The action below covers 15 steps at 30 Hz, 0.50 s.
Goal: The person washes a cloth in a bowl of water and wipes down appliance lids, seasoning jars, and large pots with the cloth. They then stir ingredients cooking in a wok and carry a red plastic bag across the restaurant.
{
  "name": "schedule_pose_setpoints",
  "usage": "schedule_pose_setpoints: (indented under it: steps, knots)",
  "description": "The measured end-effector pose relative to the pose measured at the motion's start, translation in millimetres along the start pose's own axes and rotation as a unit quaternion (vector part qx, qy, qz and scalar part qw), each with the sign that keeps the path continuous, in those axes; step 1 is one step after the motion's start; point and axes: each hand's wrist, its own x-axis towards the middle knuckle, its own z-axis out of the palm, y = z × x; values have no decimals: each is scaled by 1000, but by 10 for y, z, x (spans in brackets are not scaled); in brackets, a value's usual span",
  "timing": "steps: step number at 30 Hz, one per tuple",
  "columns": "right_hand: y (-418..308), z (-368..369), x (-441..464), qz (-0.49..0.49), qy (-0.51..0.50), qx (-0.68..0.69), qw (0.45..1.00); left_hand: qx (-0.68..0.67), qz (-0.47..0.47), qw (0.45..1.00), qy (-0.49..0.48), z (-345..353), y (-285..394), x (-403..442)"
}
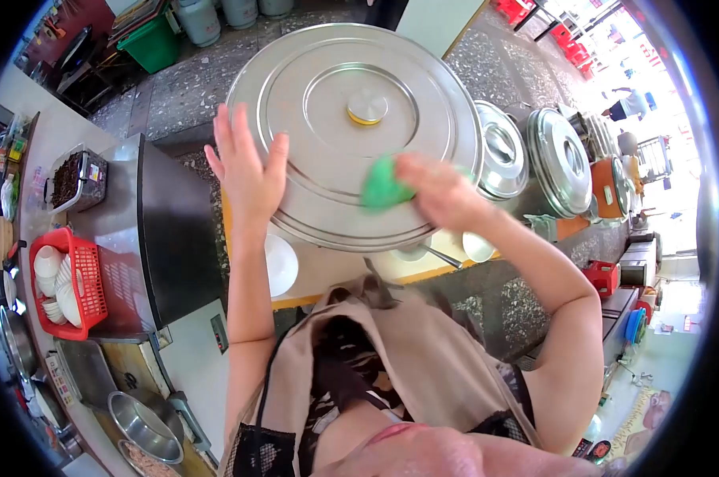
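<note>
A large round metal lid (296, 103) with a knob (367, 106) at its centre lies over a pale table (327, 278). My left hand (248, 163) is at the lid's left edge, its fingers spread and nothing in them. On the lid's lower right part, my right hand (440, 191) presses a green cloth (385, 184) against the metal; hand and cloth are slightly blurred. Below the lid, a white bowl (281, 265) shows at the left, and another white bowl (477, 247) with a metal utensil handle (443, 257) near it at the right.
Lidded metal pots (562, 159) stand on the right. At the left, a red basket (91, 278) of white dishes and a dark-filled container (79, 181) sit on the metal counter. Metal bowls (146, 427) are at the lower left. A person (633, 103) is far off at the upper right.
</note>
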Motion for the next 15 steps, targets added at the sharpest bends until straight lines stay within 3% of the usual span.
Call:
schedule_pose_setpoints:
  steps: [1, 2, 3, 6, 8, 10, 12, 15]
  knots:
    - [267, -97, 9, -43, 66, -57, 995, 96, 41, 994, -17, 12, 35, -3]
    - [436, -151, 154, -26, 64, -86, 994, 123, 49, 991, -15, 7, 51, -14]
    - [624, -212, 329, -10, 62, -117, 991, 122, 49, 991, -13, 15, 50, -13]
    - [1148, -108, 1192, -86, 34, -143, 985, 115, 35, 993, -20, 39, 11, 9]
    - [1233, -113, 1531, -185, 30, -194, 963, 126, 27, 991, -25, 33, -10, 17]
    - [1143, -199, 1362, -156, -25, -229, 960, 126, 22, 992, -17, 47, 1, 4]
    - [732, -352, 1019, -1, -192, -275, 942, 119, 28, 993, 3, 32, 33, 7]
    - [90, -255, 975, 4, -244, -174, 954, 105, 20, 994, 17, 79, -15, 25]
